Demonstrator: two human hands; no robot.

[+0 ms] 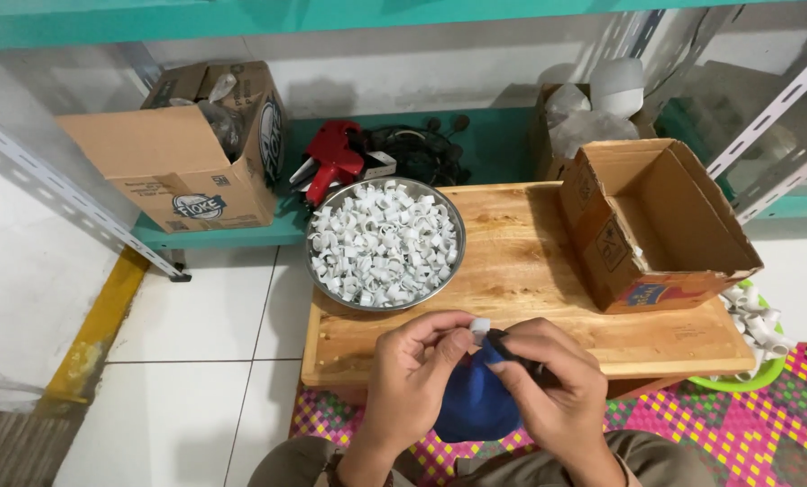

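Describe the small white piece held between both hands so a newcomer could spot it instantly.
Start at the wooden board with the metal bowl of white rings. Just below its near edge, the left hand and right hand meet over a blue object. The white piece is the single one pinched there, outside the bowl.

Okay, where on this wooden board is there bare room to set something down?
Free: the wooden board between the metal bowl and the open carton, and its front strip right of the hands. Crowded: the shelf behind the bowl.
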